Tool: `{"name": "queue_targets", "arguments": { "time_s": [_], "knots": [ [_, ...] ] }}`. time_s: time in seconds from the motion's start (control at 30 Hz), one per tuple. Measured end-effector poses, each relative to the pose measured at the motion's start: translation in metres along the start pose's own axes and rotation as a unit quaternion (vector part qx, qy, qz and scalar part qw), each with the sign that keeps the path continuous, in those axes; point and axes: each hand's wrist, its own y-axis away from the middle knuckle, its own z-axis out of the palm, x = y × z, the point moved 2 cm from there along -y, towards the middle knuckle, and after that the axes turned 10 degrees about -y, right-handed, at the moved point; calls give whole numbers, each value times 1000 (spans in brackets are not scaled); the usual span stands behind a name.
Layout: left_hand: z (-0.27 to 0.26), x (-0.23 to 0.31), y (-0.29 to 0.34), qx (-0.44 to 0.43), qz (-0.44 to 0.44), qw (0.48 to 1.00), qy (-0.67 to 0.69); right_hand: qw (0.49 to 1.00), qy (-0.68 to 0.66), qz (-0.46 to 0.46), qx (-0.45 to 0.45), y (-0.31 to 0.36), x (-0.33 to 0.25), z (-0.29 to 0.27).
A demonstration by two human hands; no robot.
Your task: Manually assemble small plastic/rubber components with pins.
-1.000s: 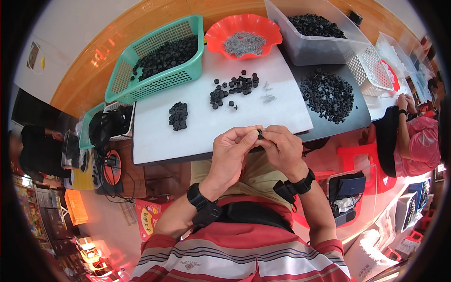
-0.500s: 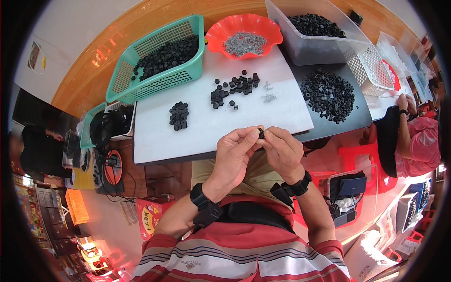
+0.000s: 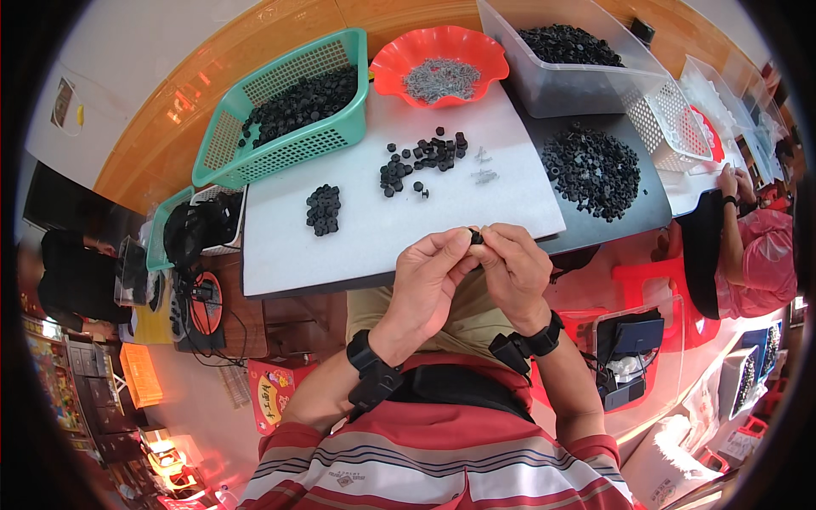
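I have a small black part (image 3: 476,237) held up between my two hands, just over the front edge of the white worktop (image 3: 357,259), right of that edge's middle. My left hand (image 3: 429,276) pinches it from one side, thumb and forefinger pressed on it; my right hand (image 3: 517,272) pinches it from the other, its remaining fingers curled in. I cannot tell how my left hand's hidden fingers lie. My fingertips cover most of the part, so its shape stays unclear. In front of me, near the worktop's left edge, a tight cluster of black parts (image 3: 323,210) sits packed together. Nearer the middle lies a looser group of black pieces (image 3: 429,155), and just beside it, on the side toward me, one stemmed piece (image 3: 425,195) lies apart. Toward the right edge are a few thin silver pins (image 3: 484,177). A green basket (image 3: 280,160) covers the far left corner, with black pieces inside, and a wavy-rimmed red bowl (image 3: 387,64) of silver pins stands at the far edge. Past the right edge, a dark surface (image 3: 650,223) carries a heap of black bits (image 3: 591,170), and a clear bin (image 3: 578,92) stands by the far right corner.
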Motion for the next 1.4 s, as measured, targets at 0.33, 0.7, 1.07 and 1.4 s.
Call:
{"name": "queue_targets", "arguments": {
  "time_s": [0.33, 0.7, 1.07, 1.4],
  "knots": [
    [-1, -2, 2, -9, -18, 999, 28, 1000, -2, 8, 14, -5, -3, -2],
    [0, -3, 0, -14, -13, 1000, 20, 1000, -16, 22, -1, 1, -3, -4],
    [3, 2, 2, -19, 36, 998, -51, 999, -36, 27, -4, -1, -1, -6],
    [-1, 6, -1, -62, 43, 993, -93, 997, -60, 42, -13, 1, 1, -11]
  ]
}}
